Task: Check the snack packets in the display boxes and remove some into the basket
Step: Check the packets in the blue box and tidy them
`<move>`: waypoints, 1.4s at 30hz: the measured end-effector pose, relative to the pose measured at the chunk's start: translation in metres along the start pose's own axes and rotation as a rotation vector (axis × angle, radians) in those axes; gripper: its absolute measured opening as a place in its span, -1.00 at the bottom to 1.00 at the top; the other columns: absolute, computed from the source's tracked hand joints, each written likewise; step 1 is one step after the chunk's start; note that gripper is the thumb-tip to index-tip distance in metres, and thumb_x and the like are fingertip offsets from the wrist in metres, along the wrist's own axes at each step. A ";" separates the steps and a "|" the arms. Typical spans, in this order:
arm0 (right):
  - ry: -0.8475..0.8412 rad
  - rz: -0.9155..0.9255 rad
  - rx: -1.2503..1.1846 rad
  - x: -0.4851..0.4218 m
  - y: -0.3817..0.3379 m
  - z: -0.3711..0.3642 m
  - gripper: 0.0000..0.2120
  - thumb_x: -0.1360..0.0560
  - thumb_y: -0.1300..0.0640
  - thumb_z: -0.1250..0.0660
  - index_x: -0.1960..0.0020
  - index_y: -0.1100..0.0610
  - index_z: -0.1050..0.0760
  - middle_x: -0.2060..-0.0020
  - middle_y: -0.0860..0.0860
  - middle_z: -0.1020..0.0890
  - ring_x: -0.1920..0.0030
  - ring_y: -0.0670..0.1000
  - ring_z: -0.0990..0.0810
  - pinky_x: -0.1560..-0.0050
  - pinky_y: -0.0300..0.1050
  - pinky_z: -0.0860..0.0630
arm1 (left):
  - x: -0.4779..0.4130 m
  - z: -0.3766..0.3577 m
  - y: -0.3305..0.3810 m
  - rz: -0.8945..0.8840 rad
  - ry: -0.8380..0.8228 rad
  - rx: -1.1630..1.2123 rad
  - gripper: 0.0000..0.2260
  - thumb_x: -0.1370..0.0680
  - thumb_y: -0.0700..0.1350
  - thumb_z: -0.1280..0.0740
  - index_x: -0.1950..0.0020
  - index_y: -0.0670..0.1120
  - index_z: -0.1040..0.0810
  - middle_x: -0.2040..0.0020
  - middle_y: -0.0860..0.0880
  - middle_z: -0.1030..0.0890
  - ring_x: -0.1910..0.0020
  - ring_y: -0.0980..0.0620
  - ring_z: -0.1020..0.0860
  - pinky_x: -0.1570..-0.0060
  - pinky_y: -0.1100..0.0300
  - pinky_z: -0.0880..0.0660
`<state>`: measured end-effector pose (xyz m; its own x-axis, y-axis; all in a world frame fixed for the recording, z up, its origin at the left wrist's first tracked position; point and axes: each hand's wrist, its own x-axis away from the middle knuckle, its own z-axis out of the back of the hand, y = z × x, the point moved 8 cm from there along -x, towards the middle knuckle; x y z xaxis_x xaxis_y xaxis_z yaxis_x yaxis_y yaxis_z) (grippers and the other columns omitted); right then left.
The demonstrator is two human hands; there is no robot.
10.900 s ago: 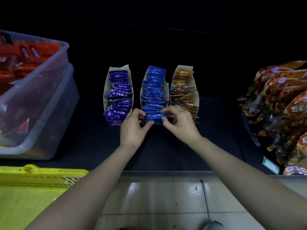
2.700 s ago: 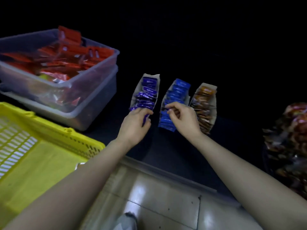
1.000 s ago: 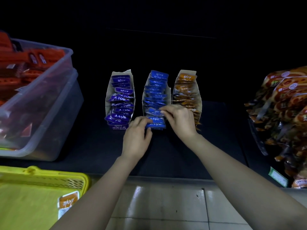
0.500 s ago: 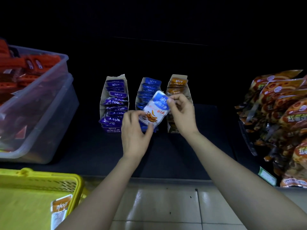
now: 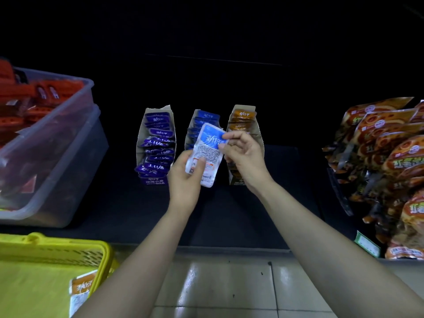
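Note:
Three cardboard display boxes stand side by side on a dark shelf: a purple-packet box (image 5: 156, 143), a blue-packet box (image 5: 202, 122) and an orange-packet box (image 5: 243, 120). Both hands hold one blue and white snack packet (image 5: 207, 152) above the blue box, its printed back facing me. My left hand (image 5: 183, 180) grips its lower end and my right hand (image 5: 243, 154) pinches its upper right corner. A yellow basket (image 5: 57, 251) sits at the lower left with an orange packet (image 5: 81, 292) lying in it.
Two stacked clear plastic tubs (image 5: 62, 143) with red packets stand on the shelf's left. Large orange snack bags (image 5: 387, 171) hang at the right. The shelf's front edge (image 5: 229, 251) runs across below my wrists, with tiled floor (image 5: 218, 288) beneath.
The blue packet was pulled out of the middle box, lifted, and turned over; its printed back now faces me instead of the picture side. Both hands rose with it.

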<state>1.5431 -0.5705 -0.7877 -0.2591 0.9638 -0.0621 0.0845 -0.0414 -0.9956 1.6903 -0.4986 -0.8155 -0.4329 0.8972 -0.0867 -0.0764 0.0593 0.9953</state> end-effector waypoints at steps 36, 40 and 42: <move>-0.009 0.137 0.068 0.011 -0.005 -0.005 -0.82 -0.59 0.31 -0.29 -0.01 0.04 -0.42 0.03 0.04 -0.63 0.03 -0.06 -0.64 0.16 -0.23 -0.56 | 0.021 0.025 -0.031 -0.103 -0.061 -0.794 -0.71 -0.51 -0.24 -0.37 -0.23 -0.11 -0.60 -0.19 -0.06 -0.59 -0.22 -0.11 -0.47 -0.17 0.20 -0.33; -0.009 0.137 0.023 0.008 -0.007 -0.001 -0.84 -0.58 0.32 -0.29 -0.02 0.07 -0.41 0.02 0.04 -0.63 0.01 -0.04 -0.64 0.08 -0.17 -0.58 | 0.022 0.025 -0.032 -0.092 -0.060 -0.779 -0.71 -0.52 -0.23 -0.36 -0.24 -0.10 -0.59 -0.20 -0.05 -0.58 -0.23 -0.08 -0.45 -0.15 0.24 -0.31; -0.038 0.138 0.080 0.010 -0.003 -0.004 -0.82 -0.58 0.31 -0.29 -0.01 0.04 -0.42 0.02 0.02 -0.62 0.01 -0.04 -0.63 0.07 -0.15 -0.57 | 0.021 0.024 -0.032 -0.093 -0.059 -0.779 -0.70 -0.52 -0.23 -0.36 -0.24 -0.11 -0.59 -0.19 -0.06 -0.58 -0.23 -0.10 -0.45 -0.18 0.21 -0.32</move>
<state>1.5444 -0.5594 -0.7845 -0.2868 0.9370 -0.1997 0.0455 -0.1949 -0.9798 1.7050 -0.4708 -0.8485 -0.3474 0.9266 -0.1441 -0.7271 -0.1691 0.6654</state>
